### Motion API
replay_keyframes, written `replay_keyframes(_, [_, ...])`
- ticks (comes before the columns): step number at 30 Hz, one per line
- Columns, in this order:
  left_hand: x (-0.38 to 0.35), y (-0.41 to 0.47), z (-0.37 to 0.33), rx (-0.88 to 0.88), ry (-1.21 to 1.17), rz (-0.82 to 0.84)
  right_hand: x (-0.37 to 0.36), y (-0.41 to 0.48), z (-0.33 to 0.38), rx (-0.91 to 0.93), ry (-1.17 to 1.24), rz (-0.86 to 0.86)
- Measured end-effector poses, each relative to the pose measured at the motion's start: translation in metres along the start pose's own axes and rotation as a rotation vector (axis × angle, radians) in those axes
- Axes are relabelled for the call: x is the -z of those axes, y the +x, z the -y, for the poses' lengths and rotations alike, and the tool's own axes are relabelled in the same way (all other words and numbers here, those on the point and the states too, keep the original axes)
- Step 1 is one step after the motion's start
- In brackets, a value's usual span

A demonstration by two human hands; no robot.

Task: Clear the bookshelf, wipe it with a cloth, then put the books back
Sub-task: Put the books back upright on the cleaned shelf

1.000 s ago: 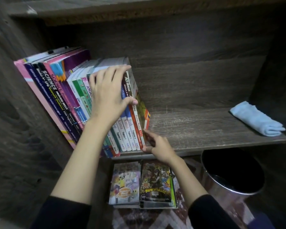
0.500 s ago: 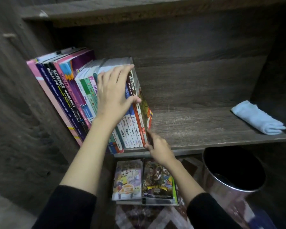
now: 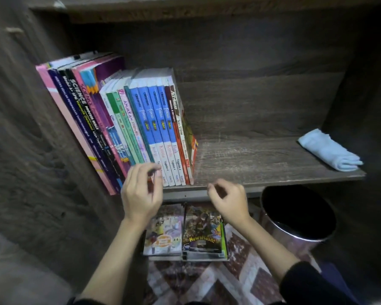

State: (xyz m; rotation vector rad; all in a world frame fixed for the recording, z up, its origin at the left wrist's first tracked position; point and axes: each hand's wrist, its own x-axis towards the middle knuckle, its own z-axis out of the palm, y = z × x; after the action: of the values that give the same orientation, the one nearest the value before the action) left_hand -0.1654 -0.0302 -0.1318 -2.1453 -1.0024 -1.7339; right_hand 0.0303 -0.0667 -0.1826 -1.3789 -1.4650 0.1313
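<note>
Books (image 3: 152, 119): upright row at left end of shelf (image 3: 262, 164), leaning left against side wall.
Cloth (image 3: 330, 150): folded, at right end of shelf, well apart from books.
Left hand (image 3: 141, 194): before lower spines, blurred, fingers loosely curled, nothing held.
Right hand (image 3: 228, 200): at shelf front edge, fingers loosely curled, nothing held.
Comics (image 3: 185, 232), bin (image 3: 299, 216): below shelf.
</note>
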Motion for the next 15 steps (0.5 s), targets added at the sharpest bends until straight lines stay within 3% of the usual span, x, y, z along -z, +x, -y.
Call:
replay_keyframes(3, [-0.005,-0.039,0.007,0.110,0.033,0.171,0.001,-0.026,-0.022,-0.011,-0.127,0.152])
replay_keyframes(7, [-0.028,-0.087,0.024,0.358,0.108,0.463,-0.001,-0.048,-0.052,-0.176,-0.252,0.342])
replay_keyframes(11, [-0.051,-0.129,0.051,0.693,0.158,0.634,-0.016,-0.059,-0.080,-0.270,-0.331,0.573])
replay_keyframes(15, [-0.060,-0.164,0.081,0.917,0.239,0.799,-0.046,-0.063,-0.101,-0.346,-0.361,0.761])
